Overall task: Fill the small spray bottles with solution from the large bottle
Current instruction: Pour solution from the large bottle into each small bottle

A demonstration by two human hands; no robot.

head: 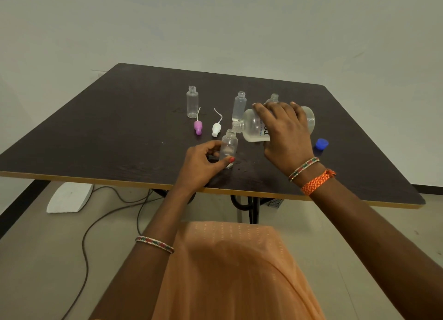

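A: Right hand [285, 132] is gripping the large bottle [254, 127] from above, fingers curled over its frosted body. Bottle is lying tipped almost level, neck pointing left, mouth sitting just over the open neck of the near small bottle [229, 147].

B: And the left hand [203, 162]?

A: It is steadying that same small bottle, thumb pressing low on the front, fingers curling round the far side. The bottle is standing upright on the worktop [96, 128], close to the near edge. Liquid is pooling along the lower side of the large bottle; whether any is running into the small one, cannot tell.

B: Other small bottles?

A: Three more, all upright and uncapped. One tall clear bottle [192, 101] is standing well to the left. A second bottle [239, 106] is standing just behind the large bottle's neck. A third bottle [274, 98] is showing only its neck behind the right hand.

B: Loose parts?

A: A purple spray top [198, 127] and a white spray top [216, 130] are lying side by side between the left bottle and the near one, each trailing a thin dip tube. A blue cap [321, 144] is resting on the worktop just right of the right hand.

B: Off the worktop?

A: Dark cables [91, 228] are trailing over the floor, beside a white block [69, 197]. Orange fabric [230, 267] is covering the person's lap.
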